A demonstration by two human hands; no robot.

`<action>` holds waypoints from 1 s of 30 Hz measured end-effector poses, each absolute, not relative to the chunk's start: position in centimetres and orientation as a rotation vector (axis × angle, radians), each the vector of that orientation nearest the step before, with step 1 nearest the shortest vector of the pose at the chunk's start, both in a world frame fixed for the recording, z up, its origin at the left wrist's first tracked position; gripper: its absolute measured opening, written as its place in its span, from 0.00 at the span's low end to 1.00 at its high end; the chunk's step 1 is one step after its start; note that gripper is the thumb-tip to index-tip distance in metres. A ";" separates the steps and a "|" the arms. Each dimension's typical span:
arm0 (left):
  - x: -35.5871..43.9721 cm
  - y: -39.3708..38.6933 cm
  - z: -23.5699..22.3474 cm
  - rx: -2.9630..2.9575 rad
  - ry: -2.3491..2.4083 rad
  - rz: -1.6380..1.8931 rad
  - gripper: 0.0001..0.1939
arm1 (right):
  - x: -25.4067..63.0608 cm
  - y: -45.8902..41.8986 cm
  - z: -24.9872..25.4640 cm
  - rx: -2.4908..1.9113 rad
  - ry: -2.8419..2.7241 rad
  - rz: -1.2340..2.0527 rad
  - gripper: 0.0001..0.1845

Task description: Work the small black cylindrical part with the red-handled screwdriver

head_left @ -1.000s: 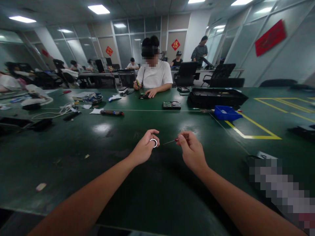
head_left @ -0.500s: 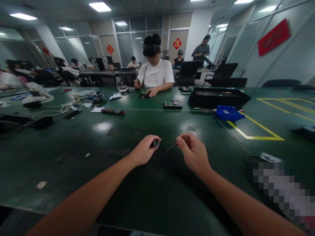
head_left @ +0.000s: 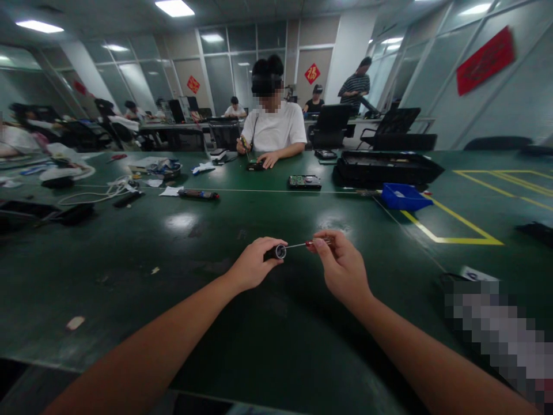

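Observation:
Above the green table [head_left: 242, 357], my left hand [head_left: 253, 265] is closed around a short black cylinder [head_left: 280, 252] with a pale metallic ring at its open end, which faces right and toward me. Its rear part is hidden in my palm. In my right hand [head_left: 343, 265] is a slim screwdriver [head_left: 310, 243] with a red and clear handle, pinched between thumb and fingers. The thin shaft points left, and its tip is at the cylinder's open end; how far inside it reaches I cannot tell.
Across the table a person in a white shirt [head_left: 276, 124] handles a small dark device. A circuit-board drive [head_left: 305, 182], a black tray [head_left: 384, 168] and a blue bin [head_left: 405, 197] lie beyond my hands. Left of them are an electric screwdriver [head_left: 199, 195] and a white cable [head_left: 97, 193].
The screwdriver's shaft has swung up from pointing down-left, and its tip has come to the cylinder's opening. My left hand has turned the cylinder slightly and moved it a little right.

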State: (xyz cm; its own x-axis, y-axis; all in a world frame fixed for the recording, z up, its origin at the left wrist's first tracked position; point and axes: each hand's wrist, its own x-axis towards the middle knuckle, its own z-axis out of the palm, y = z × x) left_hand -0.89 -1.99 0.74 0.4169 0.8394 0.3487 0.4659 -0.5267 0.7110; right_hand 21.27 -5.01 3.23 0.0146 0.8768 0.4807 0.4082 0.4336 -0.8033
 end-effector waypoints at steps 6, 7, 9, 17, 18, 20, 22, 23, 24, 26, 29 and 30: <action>-1.0 -2.0 0.7 2.138 1.105 0.958 0.19 | 21.4 -4.9 3.4 -1.166 -1.566 0.577 0.10; -1.0 -2.0 0.6 2.137 1.101 0.956 0.19 | 21.4 -4.9 3.4 -1.167 -1.567 0.589 0.11; -1.0 -1.9 0.6 2.136 1.098 0.955 0.19 | 21.4 -4.8 3.3 -1.172 -1.559 0.607 0.11; -1.2 -1.9 0.8 2.163 1.120 0.931 0.20 | 21.6 -5.1 4.3 -1.335 -1.669 0.380 0.19; -1.2 -2.0 0.8 2.173 1.122 0.925 0.20 | 21.6 -5.2 4.4 -1.369 -1.688 0.329 0.22; -1.2 -2.0 0.9 2.189 1.128 0.910 0.20 | 21.5 -5.3 4.5 -1.399 -1.706 0.254 0.26; -1.2 -1.9 0.8 2.203 1.127 0.901 0.20 | 21.4 -5.4 4.4 -1.388 -1.725 0.206 0.28; -1.2 -1.9 0.7 2.208 1.124 0.903 0.20 | 21.3 -5.4 4.3 -1.379 -1.739 0.188 0.29; -1.2 -1.8 0.6 2.211 1.119 0.907 0.20 | 21.2 -5.4 4.2 -1.369 -1.756 0.173 0.29; -1.3 -1.6 0.4 2.210 1.111 0.924 0.20 | 21.2 -5.5 4.1 -1.352 -1.790 0.144 0.28; -1.4 -1.4 0.2 2.194 1.109 0.944 0.20 | 21.2 -5.7 4.3 -1.326 -1.841 0.103 0.28; -1.4 -1.4 0.1 2.190 1.109 0.948 0.20 | 21.2 -5.7 4.4 -1.316 -1.859 0.087 0.27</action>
State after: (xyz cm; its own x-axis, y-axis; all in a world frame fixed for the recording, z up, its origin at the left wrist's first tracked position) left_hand -1.43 -1.40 0.13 0.4241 0.8329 0.3556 0.4811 -0.5398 0.6907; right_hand 21.21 -5.75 4.38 -0.1002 0.8063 0.5830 0.7481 0.4474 -0.4902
